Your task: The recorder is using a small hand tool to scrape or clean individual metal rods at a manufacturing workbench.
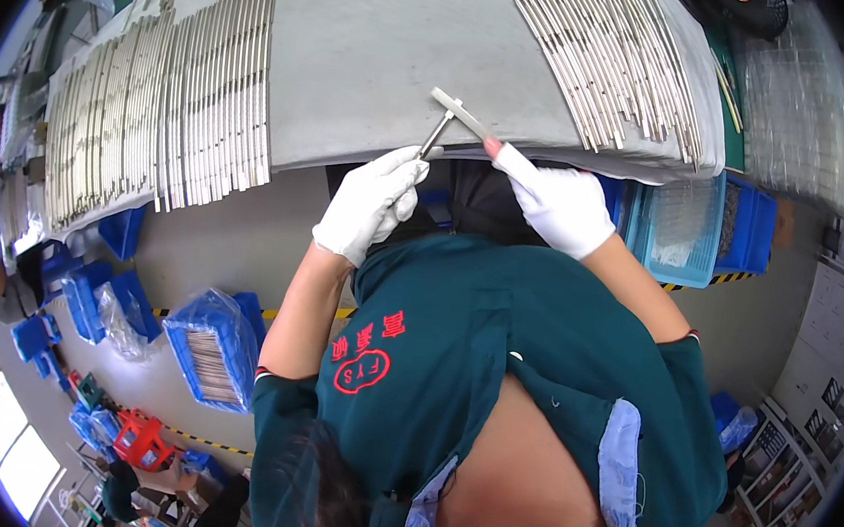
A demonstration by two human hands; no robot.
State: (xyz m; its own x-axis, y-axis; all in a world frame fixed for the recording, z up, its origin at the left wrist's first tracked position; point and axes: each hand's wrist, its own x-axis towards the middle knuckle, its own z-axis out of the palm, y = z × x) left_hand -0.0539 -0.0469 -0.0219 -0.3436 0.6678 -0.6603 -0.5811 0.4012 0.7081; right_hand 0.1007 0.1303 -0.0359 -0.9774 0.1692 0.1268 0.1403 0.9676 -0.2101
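My left hand (372,204), in a white glove, is closed around a short shiny metal rod (435,136) that points up and away from me. My right hand (563,206), also gloved but with a bare fingertip showing, grips the near end of a pale, narrow flat strip (467,118). The strip slants up to the left and crosses the rod's far end; they appear to touch there. Both hands are at the near edge of a grey cloth-covered table (390,50). Fingers on the underside of each hand are hidden.
Long rows of thin metal rods (219,85) lie at the table's left, and more rods (610,59) at its right. Clear plastic trays (797,106) are stacked far right. Below stand blue bins (746,227) and a bagged blue crate (214,346). A person (121,488) is at lower left.
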